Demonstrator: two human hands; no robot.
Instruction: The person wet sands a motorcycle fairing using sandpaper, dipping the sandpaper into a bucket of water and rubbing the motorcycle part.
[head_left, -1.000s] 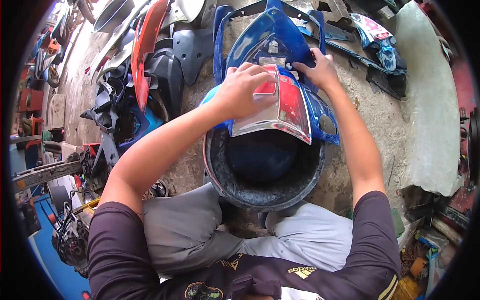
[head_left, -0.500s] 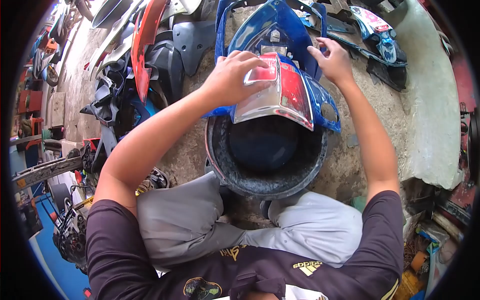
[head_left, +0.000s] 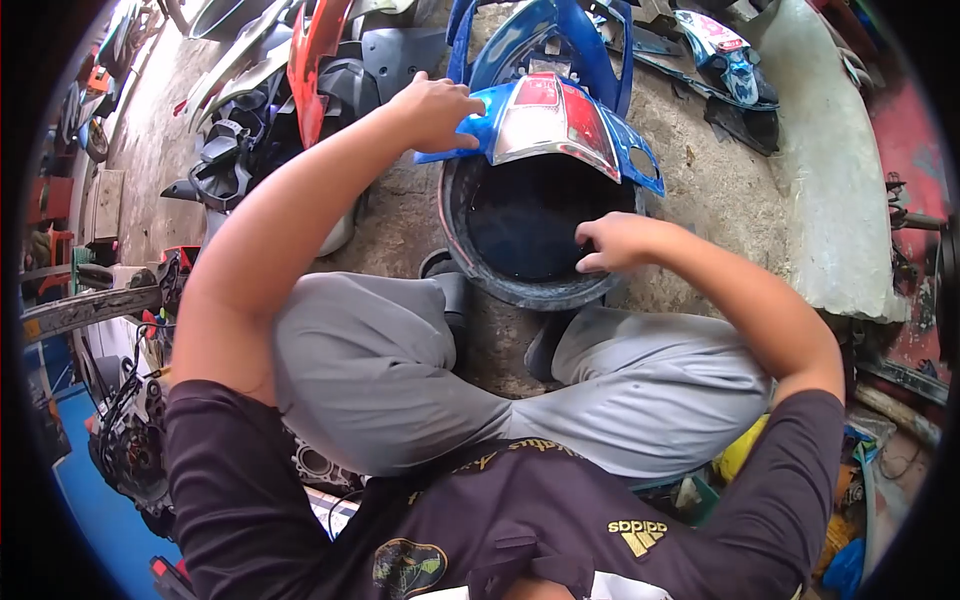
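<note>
A blue motorcycle tail fairing (head_left: 483, 124) with a red and clear tail light (head_left: 545, 130) rests across the far rim of a round black basin (head_left: 462, 235). Dark liquid (head_left: 530, 225) lies inside the basin. At the fairing's left wing, my left hand (head_left: 440, 112) grips the edge, fingers above and thumb below. My right hand (head_left: 625, 243) hovers over the basin's near right side, fingers half curled and thumb apart, with nothing visible between them.
Several loose fairing parts lie at upper left, among them a red panel (head_left: 310, 70) and a grey one (head_left: 400, 60). A blue and white panel (head_left: 725, 65) lies at upper right beside a long pale slab (head_left: 830, 170). An engine (head_left: 135, 435) sits at lower left.
My left hand has shifted from the tail light to the fairing's left wing. The right hand has left the fairing's right side and come down toward me over the basin.
</note>
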